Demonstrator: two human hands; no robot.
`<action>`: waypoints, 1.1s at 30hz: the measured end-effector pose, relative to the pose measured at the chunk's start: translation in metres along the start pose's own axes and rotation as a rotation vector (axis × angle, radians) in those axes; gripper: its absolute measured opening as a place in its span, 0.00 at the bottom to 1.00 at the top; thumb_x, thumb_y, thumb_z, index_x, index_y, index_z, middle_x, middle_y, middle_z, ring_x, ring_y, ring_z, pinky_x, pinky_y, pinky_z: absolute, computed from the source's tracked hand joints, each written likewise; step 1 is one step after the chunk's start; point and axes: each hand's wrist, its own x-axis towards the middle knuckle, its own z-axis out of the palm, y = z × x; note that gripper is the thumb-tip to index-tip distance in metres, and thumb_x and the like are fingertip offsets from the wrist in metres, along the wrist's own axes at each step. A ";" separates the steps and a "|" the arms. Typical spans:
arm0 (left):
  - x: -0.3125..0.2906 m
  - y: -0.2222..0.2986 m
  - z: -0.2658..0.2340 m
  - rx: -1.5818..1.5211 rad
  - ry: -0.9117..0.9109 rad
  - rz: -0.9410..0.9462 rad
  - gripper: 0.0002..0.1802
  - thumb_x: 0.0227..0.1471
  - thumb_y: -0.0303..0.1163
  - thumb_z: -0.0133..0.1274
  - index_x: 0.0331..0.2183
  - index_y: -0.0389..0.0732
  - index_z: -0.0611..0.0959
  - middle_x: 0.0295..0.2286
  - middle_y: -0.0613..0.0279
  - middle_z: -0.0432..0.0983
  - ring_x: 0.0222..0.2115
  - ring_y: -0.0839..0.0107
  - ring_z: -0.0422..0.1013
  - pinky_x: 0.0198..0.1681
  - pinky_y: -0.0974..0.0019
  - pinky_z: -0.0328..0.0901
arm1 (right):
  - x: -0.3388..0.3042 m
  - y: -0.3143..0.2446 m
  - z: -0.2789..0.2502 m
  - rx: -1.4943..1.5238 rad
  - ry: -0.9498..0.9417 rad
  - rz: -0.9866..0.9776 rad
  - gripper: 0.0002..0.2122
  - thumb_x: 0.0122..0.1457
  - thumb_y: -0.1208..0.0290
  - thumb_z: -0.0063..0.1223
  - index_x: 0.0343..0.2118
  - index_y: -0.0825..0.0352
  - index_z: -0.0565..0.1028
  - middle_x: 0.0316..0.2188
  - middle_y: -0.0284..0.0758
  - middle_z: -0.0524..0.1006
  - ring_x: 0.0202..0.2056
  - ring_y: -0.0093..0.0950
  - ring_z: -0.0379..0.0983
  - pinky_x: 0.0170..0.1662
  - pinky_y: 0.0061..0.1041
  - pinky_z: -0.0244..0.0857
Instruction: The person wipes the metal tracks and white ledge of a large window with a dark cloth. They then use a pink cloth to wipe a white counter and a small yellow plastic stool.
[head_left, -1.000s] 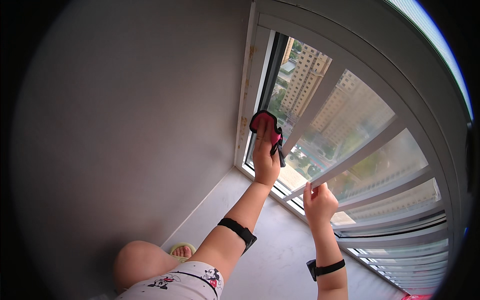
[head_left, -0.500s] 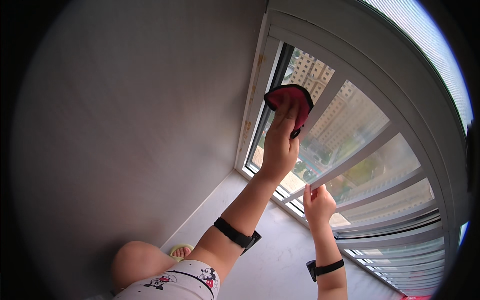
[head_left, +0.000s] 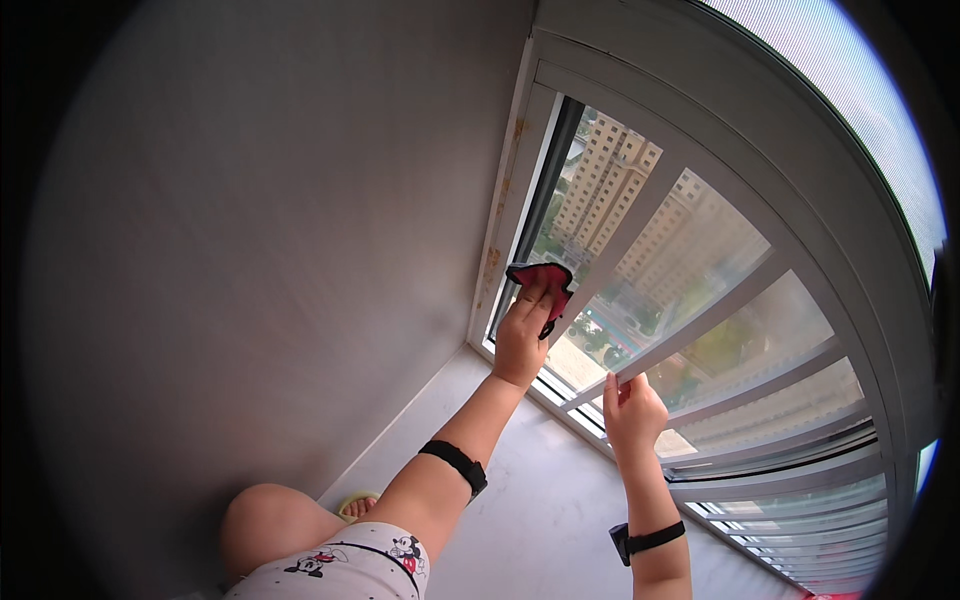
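Holding cloth (head_left: 559, 290) beneath left hand (head_left: 522, 345), with extended fingers close together across it. Pinching bar (head_left: 712, 314) of window frame near its lower end between thumb and bent fingers of right hand (head_left: 634, 415). Placing cloth: low over narrow leftmost pane (head_left: 600, 190). Cannot tell how firmly pressed to glass.

Pointing cloth's broad edge up, away from wrist; tapering down toward thumb side. Running long axis roughly along fingers, though hard to fix under folds and fingers.

Bordered on left by black strip (head_left: 547, 185), on right by slanting mullion (head_left: 630, 230), both just beside cloth and hemming it in. Seen through glass: tall beige building, greenery. Farther left, well apart: grey wall (head_left: 280, 220). Below: pale surface (head_left: 520, 460); near knee, yellow-green slipper (head_left: 347, 517).

Reads as soft red-pink fabric, black-edged, creased. Looks smooth and painted on frame, stained orange-brown along left edge; hazy on right-hand panes; matte on wall; faintly veined on pale surface.
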 end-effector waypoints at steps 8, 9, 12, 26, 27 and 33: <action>0.141 0.078 -0.023 -0.065 0.048 0.240 0.35 0.39 0.11 0.45 0.53 0.40 0.71 0.54 0.50 0.63 0.52 0.48 0.63 0.52 0.58 0.64 | 0.001 0.008 -0.005 -0.012 -0.018 0.021 0.09 0.55 0.63 0.54 0.24 0.61 0.72 0.14 0.29 0.72 0.16 0.29 0.71 0.21 0.27 0.62; 0.145 0.080 -0.025 -0.062 0.043 0.244 0.35 0.39 0.11 0.45 0.53 0.40 0.71 0.55 0.50 0.62 0.52 0.49 0.63 0.52 0.58 0.64 | 0.000 0.007 -0.004 -0.007 -0.017 0.017 0.09 0.55 0.63 0.54 0.24 0.61 0.72 0.14 0.29 0.72 0.16 0.29 0.71 0.21 0.27 0.62; 0.125 0.071 -0.014 -0.040 0.049 0.211 0.34 0.41 0.13 0.47 0.54 0.40 0.69 0.56 0.51 0.61 0.52 0.50 0.63 0.53 0.58 0.63 | 0.001 0.009 -0.005 -0.020 -0.013 0.024 0.09 0.54 0.63 0.54 0.25 0.61 0.71 0.14 0.28 0.72 0.16 0.28 0.71 0.20 0.27 0.62; 0.023 0.014 -0.008 0.036 0.219 -0.263 0.12 0.46 0.26 0.56 0.37 0.39 0.79 0.32 0.55 0.75 0.36 0.57 0.71 0.39 0.61 0.66 | -0.001 0.009 0.003 -0.002 0.018 -0.017 0.09 0.55 0.63 0.54 0.24 0.61 0.70 0.13 0.28 0.71 0.15 0.29 0.69 0.19 0.28 0.60; 0.045 0.027 -0.008 0.018 0.287 -0.195 0.12 0.46 0.25 0.57 0.37 0.39 0.78 0.32 0.57 0.74 0.35 0.59 0.71 0.39 0.62 0.66 | -0.002 0.014 0.003 -0.010 0.014 0.000 0.09 0.55 0.63 0.54 0.24 0.61 0.70 0.13 0.28 0.71 0.15 0.29 0.69 0.19 0.28 0.60; 0.059 0.003 -0.014 0.194 0.173 0.133 0.17 0.40 0.22 0.57 0.37 0.43 0.79 0.33 0.57 0.74 0.34 0.56 0.72 0.37 0.61 0.67 | -0.002 0.014 0.006 -0.006 0.020 -0.019 0.09 0.54 0.65 0.55 0.23 0.61 0.69 0.10 0.27 0.69 0.14 0.29 0.68 0.19 0.29 0.59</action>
